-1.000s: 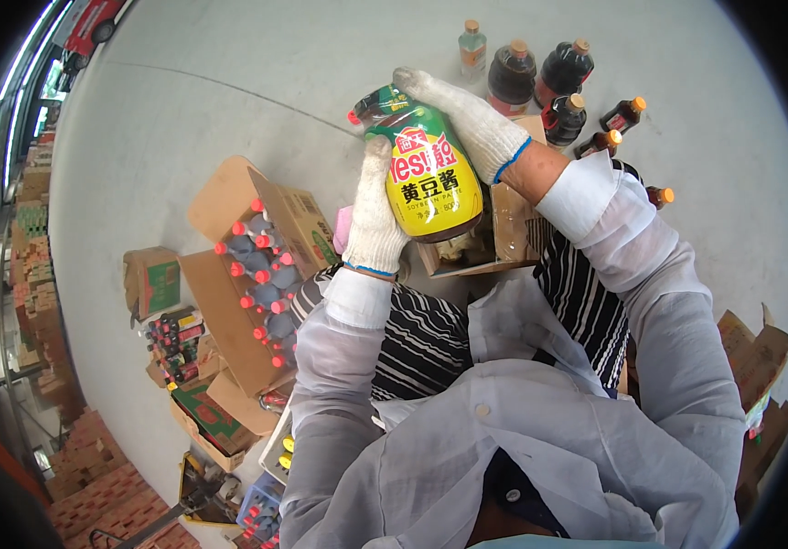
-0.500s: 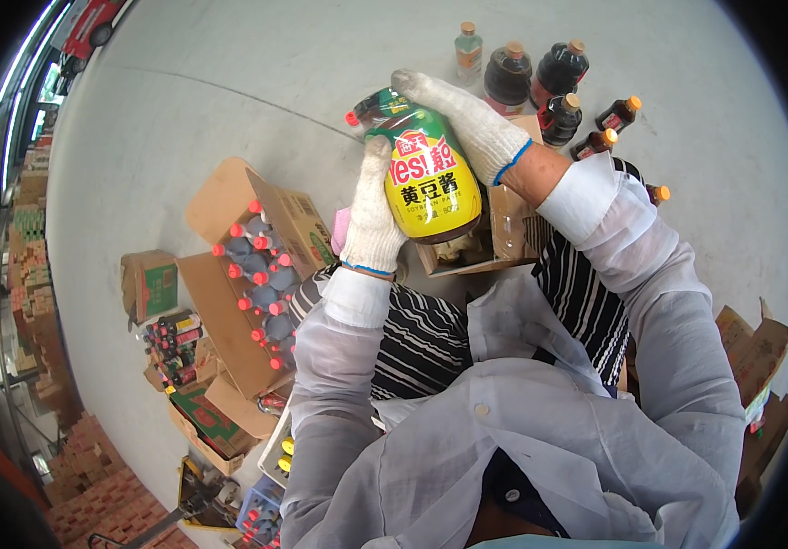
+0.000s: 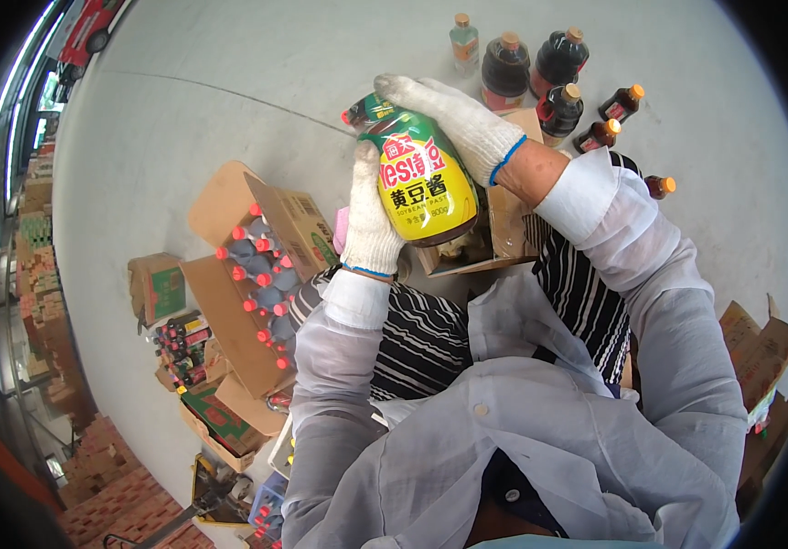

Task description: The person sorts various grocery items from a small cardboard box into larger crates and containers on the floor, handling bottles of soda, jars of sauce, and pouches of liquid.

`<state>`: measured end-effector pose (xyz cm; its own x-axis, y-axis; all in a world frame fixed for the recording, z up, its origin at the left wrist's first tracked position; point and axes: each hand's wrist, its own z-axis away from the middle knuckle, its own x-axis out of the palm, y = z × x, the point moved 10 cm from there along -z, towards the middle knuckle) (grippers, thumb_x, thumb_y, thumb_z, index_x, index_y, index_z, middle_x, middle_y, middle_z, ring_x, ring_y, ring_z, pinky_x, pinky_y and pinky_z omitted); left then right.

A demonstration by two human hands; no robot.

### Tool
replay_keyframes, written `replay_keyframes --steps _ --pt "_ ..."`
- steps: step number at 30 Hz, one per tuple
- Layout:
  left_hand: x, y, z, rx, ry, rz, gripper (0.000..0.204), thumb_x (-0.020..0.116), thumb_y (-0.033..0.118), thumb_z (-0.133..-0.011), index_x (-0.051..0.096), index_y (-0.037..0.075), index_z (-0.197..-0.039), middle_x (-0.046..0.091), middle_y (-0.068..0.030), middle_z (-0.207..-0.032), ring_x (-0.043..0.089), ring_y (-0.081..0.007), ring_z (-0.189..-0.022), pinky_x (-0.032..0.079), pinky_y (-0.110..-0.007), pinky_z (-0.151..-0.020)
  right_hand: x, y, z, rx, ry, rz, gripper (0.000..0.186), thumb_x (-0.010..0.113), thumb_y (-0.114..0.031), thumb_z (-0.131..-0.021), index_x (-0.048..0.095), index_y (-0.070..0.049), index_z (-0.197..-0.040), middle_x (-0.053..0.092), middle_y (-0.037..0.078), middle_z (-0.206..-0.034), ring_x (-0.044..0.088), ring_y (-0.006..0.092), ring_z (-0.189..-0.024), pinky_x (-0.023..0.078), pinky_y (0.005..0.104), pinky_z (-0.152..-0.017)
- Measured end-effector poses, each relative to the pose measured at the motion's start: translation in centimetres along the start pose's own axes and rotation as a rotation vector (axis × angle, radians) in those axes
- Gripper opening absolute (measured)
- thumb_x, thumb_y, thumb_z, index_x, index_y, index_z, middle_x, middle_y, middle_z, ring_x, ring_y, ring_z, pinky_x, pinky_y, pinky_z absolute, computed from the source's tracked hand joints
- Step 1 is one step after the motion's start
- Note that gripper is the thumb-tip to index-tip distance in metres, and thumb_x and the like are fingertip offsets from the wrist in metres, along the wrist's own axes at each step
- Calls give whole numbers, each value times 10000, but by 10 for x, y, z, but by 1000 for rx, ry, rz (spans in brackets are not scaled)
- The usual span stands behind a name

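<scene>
Bottle (image 3: 428, 188), one, with green-and-yellow label and red cap: held between two gloved hands above an open carton (image 3: 510, 224), tilted, cap end toward upper left. Left hand (image 3: 373, 215), in white knit glove: clamped on the bottle's left side, one digit along its edge, the remaining fingers hidden behind. Right hand (image 3: 461, 126), in matching glove with blue cuff edge: clamped on the upper right side, visible fingers together over the shoulder. Pink item (image 3: 341, 227), partly hidden, kind unclear: just beside the left hand. Red-capped bottles (image 3: 264, 274), several: in an open carton to the left. Dark bottles (image 3: 506, 73), large and small: on the floor (image 3: 229, 128), upper right, near a clear bottle (image 3: 464, 48)
</scene>
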<state>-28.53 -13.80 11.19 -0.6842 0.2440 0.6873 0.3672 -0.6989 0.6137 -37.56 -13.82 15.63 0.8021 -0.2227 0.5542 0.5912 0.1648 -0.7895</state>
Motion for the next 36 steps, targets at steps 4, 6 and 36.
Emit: replay_keyframes --steps 4,6,36 --pt "-3 0 -3 23 45 -6 628 593 553 -864 522 64 -1251 641 -148 -1122 655 -285 -962 557 -451 -837 -7 3 -6 -6 7 57 603 651 -452 -871 491 -2 -1238 625 94 -1042 637 148 -880 535 283 -798" --pt "-7 1 -6 37 46 -6 651 582 577 -860 517 69 -1262 634 -143 -1144 648 -285 -969 550 -449 -841 -7 2 -5 -7 -16 24 604 652 -454 -870 496 2 -1234 627 94 -1038 637 149 -882 533 285 -806" --pt "-9 2 -5 -24 68 75 682 472 601 -906 481 50 -1307 610 -173 -1172 628 -310 -1026 524 -468 -899 -6 10 -9 56 -74 -72 513 627 -509 -871 593 -56 -1108 660 71 -930 658 138 -791 562 275 -722"
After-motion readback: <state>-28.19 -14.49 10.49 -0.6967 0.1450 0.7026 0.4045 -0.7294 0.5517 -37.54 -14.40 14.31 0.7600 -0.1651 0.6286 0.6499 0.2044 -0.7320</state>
